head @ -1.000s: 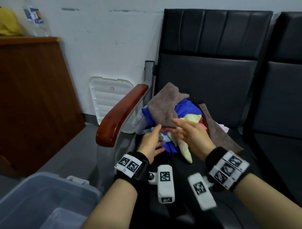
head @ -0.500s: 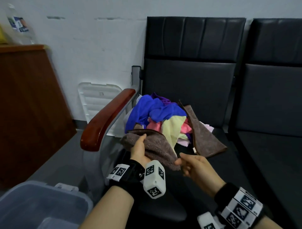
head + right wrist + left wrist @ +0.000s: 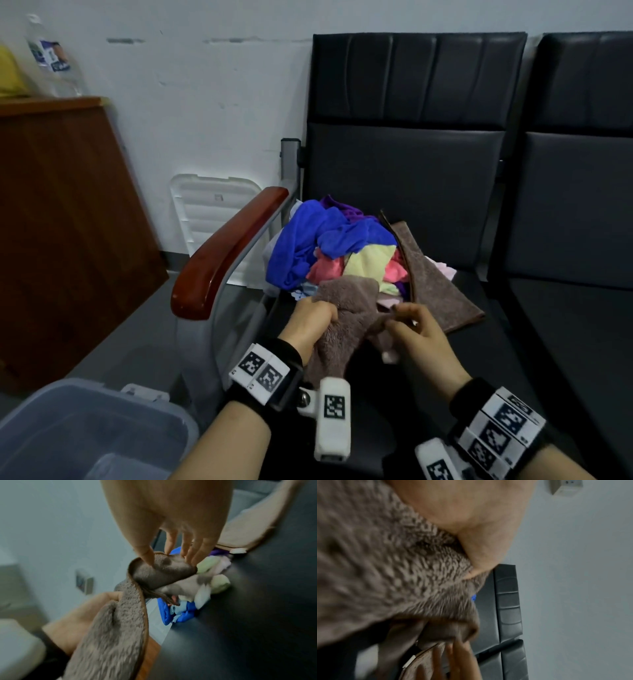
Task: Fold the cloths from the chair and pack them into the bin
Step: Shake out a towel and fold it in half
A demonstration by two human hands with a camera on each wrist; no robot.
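A fluffy brown cloth (image 3: 346, 318) hangs between both hands over the front of the black chair seat (image 3: 507, 342). My left hand (image 3: 313, 317) grips its left edge in a fist; the cloth (image 3: 385, 568) fills the left wrist view. My right hand (image 3: 411, 325) pinches the cloth's hemmed edge (image 3: 163, 569) between thumb and fingers. Behind them lies a pile of cloths (image 3: 342, 253): blue, pink, yellow and purple ones, plus a second brown cloth (image 3: 435, 287) spread to the right. The grey plastic bin (image 3: 85, 431) stands on the floor at lower left.
A red-brown wooden armrest (image 3: 226, 253) borders the seat on the left. A white bin lid (image 3: 212, 212) leans on the wall behind it. A wooden cabinet (image 3: 61, 222) stands at left, a second black chair (image 3: 575, 240) at right.
The brown cloth came off the top of the pile toward me. My left hand now grips it in a fist, and my right hand has taken hold of its edge.
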